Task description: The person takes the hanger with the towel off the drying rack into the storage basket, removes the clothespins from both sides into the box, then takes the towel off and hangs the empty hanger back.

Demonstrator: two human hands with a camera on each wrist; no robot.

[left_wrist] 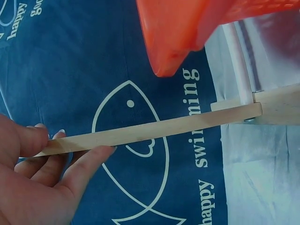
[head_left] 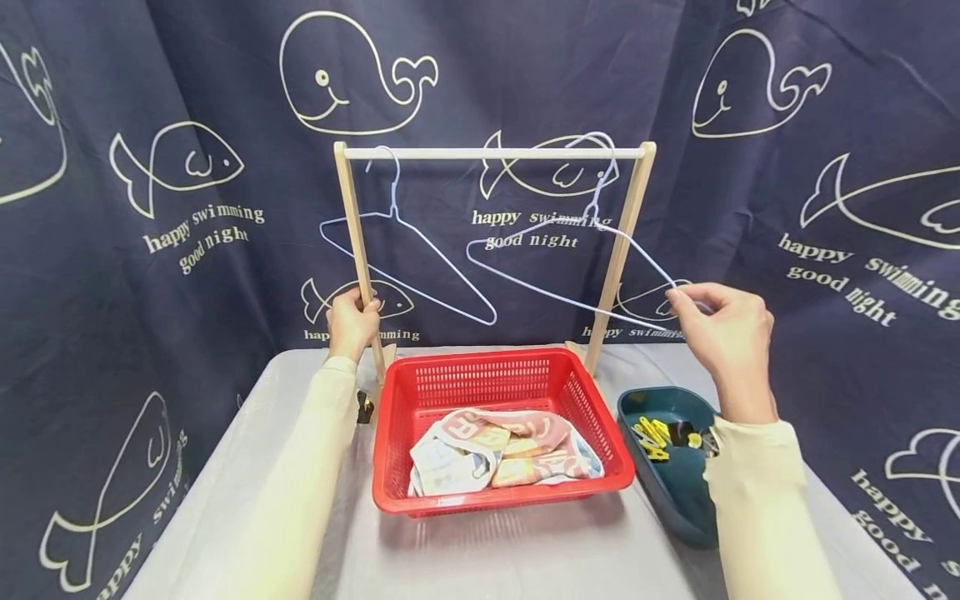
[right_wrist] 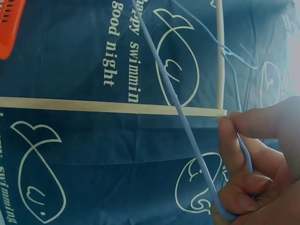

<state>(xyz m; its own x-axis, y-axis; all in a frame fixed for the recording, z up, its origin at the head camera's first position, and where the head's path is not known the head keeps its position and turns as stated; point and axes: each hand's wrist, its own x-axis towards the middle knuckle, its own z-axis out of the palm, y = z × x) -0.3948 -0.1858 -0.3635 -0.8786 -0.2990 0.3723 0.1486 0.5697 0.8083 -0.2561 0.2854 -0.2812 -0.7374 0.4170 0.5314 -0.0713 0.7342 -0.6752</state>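
My left hand [head_left: 351, 325] grips the left post [left_wrist: 136, 132] of a wooden rack, thumb on one side and fingers on the other. With my right hand [head_left: 726, 337] I hold the right corner of a light blue clothes hanger [head_left: 648, 258], fingers curled around it. This hanger is tilted, its hook at the right part of the white rail [head_left: 495, 153]; the hook looks doubled, and I cannot tell whether a second hanger is there. Another blue hanger [head_left: 446, 259] hangs bare at the rail's left end.
Below the rail stands a red basket [head_left: 502, 504] with printed cloth [head_left: 517, 450] in it. A dark green tray [head_left: 686, 508] with yellow and black clips [head_left: 651, 437] is at the right. One black clip [head_left: 364, 407] lies left of the basket. A patterned curtain [head_left: 480, 75] hangs behind.
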